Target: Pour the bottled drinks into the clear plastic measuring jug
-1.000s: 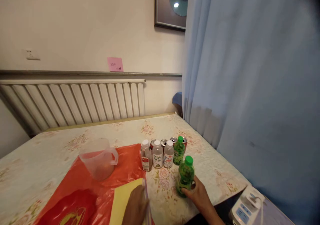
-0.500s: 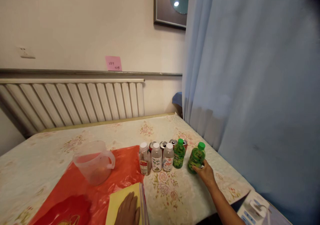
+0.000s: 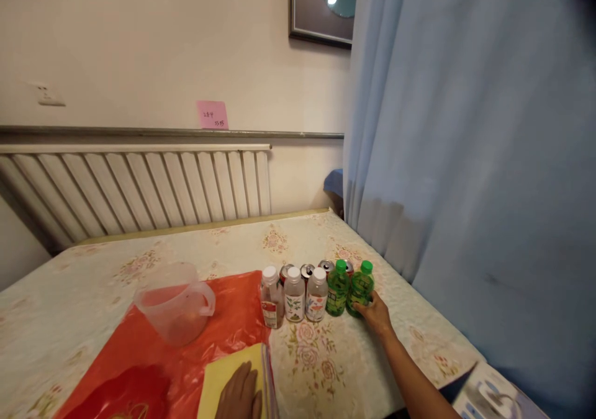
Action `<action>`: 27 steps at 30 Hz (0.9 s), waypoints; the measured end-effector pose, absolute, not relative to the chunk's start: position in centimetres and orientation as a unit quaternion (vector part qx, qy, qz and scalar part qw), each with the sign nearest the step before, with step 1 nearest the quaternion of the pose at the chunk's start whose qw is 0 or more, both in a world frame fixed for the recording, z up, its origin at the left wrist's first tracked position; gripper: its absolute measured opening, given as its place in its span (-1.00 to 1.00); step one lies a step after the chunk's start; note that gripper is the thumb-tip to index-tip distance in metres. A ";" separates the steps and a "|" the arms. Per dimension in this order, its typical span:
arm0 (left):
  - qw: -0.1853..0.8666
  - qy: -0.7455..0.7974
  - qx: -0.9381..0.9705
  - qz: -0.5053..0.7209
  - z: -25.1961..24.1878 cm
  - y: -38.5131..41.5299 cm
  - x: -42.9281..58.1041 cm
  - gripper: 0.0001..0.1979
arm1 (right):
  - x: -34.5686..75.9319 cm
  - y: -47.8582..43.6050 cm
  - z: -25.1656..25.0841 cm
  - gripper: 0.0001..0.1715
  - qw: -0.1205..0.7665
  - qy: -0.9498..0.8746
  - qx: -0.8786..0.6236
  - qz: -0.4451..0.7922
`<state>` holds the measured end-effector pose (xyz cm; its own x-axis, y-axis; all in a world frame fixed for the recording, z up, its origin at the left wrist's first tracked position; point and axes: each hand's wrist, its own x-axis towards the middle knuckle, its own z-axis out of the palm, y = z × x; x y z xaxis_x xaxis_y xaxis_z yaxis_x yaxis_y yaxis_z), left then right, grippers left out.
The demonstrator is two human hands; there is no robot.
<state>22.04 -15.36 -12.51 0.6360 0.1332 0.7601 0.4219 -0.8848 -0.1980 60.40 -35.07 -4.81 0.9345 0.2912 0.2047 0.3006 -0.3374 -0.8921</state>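
My right hand (image 3: 376,315) grips the lower part of a green-capped plastic bottle (image 3: 361,287) with a green label, upright at the right end of a row. Just left of it stands a matching green bottle (image 3: 338,288). Farther along are a clear bottle with a floral label (image 3: 316,296), one with a leaf label (image 3: 294,296) and a taller one with a red and white label (image 3: 271,298), all white-capped. Several drink cans (image 3: 307,271) stand behind, partly hidden. My left hand (image 3: 239,394) lies flat on a folded yellow cloth (image 3: 218,372).
A translucent plastic jug (image 3: 179,313) stands on a red plastic sheet (image 3: 230,304). At the front left is a red scalloped dish (image 3: 135,385) with thin yellowish bands inside. A blue curtain (image 3: 465,189) hangs along the right edge; a white box (image 3: 488,394) sits at the lower right.
My right hand has moved left with the green bottle, which went from standing apart and tilted to upright beside the other green bottle. My left hand stays on the cloth.
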 end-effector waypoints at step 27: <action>0.147 -0.171 -0.886 -0.406 -12.4 -16.0 21.7 -0.70 | 61.4 -34.1 -6.3 -0.40 0.529 -0.195 -0.826 0.015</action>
